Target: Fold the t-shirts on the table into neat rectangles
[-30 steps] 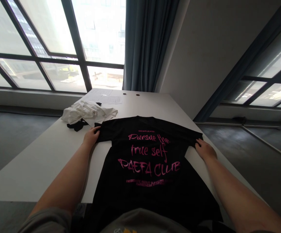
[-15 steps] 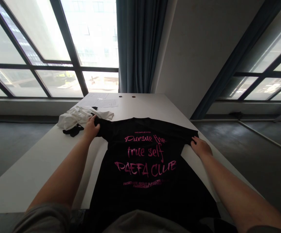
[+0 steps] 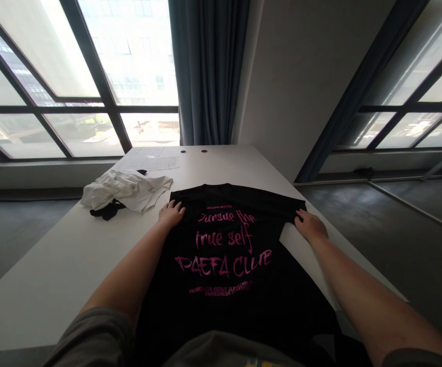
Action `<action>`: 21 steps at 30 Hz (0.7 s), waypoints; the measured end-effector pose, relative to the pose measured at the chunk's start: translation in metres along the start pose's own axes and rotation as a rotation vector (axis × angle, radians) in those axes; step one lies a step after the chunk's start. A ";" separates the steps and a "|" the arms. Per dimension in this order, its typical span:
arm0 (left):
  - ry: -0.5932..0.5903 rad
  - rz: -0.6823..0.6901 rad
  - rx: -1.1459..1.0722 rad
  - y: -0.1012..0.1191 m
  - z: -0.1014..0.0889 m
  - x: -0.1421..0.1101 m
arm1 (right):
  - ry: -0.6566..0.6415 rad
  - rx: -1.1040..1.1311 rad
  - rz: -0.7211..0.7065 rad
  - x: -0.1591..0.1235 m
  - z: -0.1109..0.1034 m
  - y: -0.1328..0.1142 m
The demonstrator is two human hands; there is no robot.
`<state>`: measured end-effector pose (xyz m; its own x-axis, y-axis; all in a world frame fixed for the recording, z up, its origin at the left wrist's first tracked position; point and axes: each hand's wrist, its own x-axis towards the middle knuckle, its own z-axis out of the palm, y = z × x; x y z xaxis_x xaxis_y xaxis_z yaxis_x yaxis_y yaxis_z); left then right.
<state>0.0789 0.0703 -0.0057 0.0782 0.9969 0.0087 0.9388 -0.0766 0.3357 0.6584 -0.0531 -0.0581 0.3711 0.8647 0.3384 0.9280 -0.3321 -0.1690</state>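
A black T-shirt (image 3: 224,278) with pink lettering lies back side up, its collar toward the far end of the white table (image 3: 68,265). My left hand (image 3: 172,214) rests on the shirt's left shoulder edge, its fingers spread over the cloth. The left sleeve is turned inward, so that side ends in a straight edge. At the right sleeve's cuff, my right hand (image 3: 311,226) pinches the hem between thumb and fingers, with that sleeve stretched outward. The lower part of the shirt hangs toward my body and is partly hidden by my own clothing.
A crumpled white garment (image 3: 125,189) with black parts lies left of the shirt. Behind it are paper sheets (image 3: 155,162) near the table's far end. A blue curtain (image 3: 211,71), a pillar (image 3: 305,66) and windows stand beyond the table.
My left hand has moved right, bringing the left sleeve inward from its outstretched position onto the shirt. My right hand stays at the right cuff. The view has shifted slightly.
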 end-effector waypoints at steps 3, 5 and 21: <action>-0.019 -0.053 0.015 -0.010 0.013 0.012 | -0.008 -0.002 0.004 -0.001 0.000 0.000; -0.019 -0.082 0.017 -0.012 0.015 0.020 | -0.007 -0.003 0.001 -0.001 0.000 0.000; -0.023 -0.217 -0.235 -0.019 -0.008 0.095 | 0.121 0.005 -0.069 0.003 -0.005 -0.004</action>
<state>0.0659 0.1670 -0.0041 -0.1050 0.9886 -0.1076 0.8313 0.1466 0.5362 0.6559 -0.0505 -0.0516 0.3079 0.8339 0.4581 0.9514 -0.2713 -0.1456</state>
